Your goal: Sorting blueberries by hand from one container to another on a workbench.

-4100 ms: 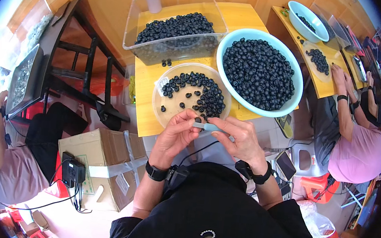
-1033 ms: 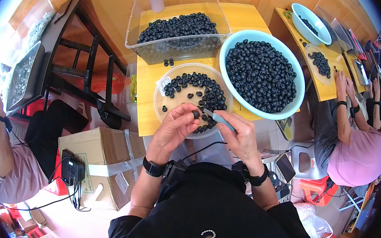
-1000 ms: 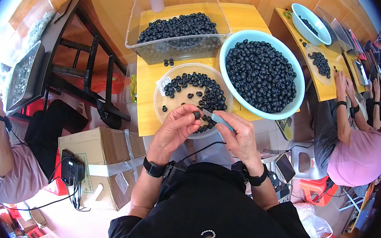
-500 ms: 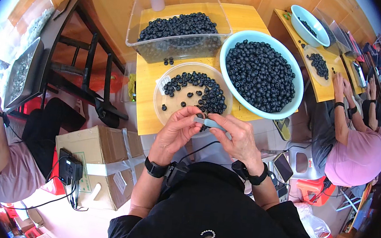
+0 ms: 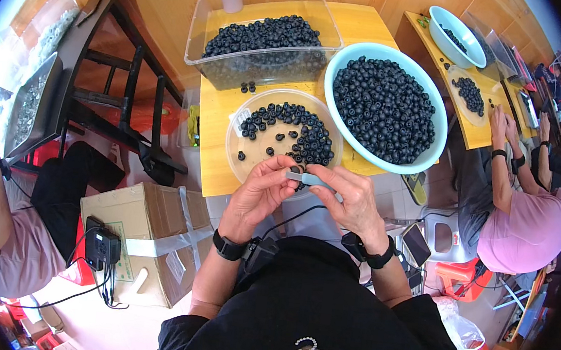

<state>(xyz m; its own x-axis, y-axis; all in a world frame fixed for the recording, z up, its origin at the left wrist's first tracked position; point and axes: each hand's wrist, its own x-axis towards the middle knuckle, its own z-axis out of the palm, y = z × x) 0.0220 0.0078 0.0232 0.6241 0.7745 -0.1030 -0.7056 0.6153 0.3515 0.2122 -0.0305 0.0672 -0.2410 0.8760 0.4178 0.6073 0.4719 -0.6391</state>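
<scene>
Blue-handled blade (image 5: 295, 176) held in our right hand (image 5: 356, 200); our left hand (image 5: 259, 185) pinches a bead (image 5: 295, 169) at the plate (image 5: 252, 168)'s six o'clock. Should it roll, we risk a nick.

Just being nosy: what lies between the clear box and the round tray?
In the head view, two loose black beads lie there on the yellow table.

Basin (image 5: 439, 133) blocks right grip (image 5: 354, 198) ahead; room left of tray (image 5: 250, 168)
</scene>
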